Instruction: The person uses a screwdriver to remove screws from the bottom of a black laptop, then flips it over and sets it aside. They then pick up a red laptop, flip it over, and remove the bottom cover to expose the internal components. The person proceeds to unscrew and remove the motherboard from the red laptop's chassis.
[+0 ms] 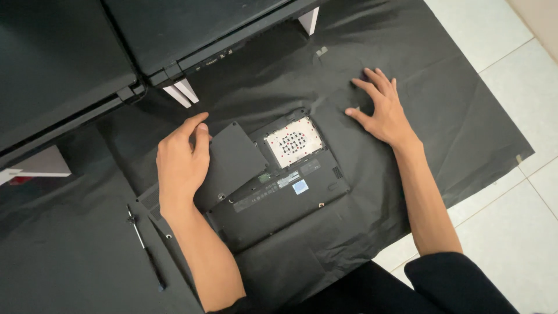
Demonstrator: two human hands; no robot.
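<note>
A black laptop (285, 197) lies upside down on a black sheet (442, 99) spread on the floor. One bay in its underside is uncovered and shows a silver hard drive (293, 141). My left hand (181, 163) grips the left edge of a black cover panel (232, 163) that rests tilted over the laptop's left part. My right hand (381, 110) lies flat on the sheet to the right of the laptop, fingers spread, on a dark flat piece that I cannot make out.
A thin screwdriver (145, 247) lies on the sheet at the lower left. More dark laptops (70, 64) rest on white blocks (181, 92) along the top. White floor tiles (511, 35) show at the right. My dark trouser leg (453, 288) is at the bottom.
</note>
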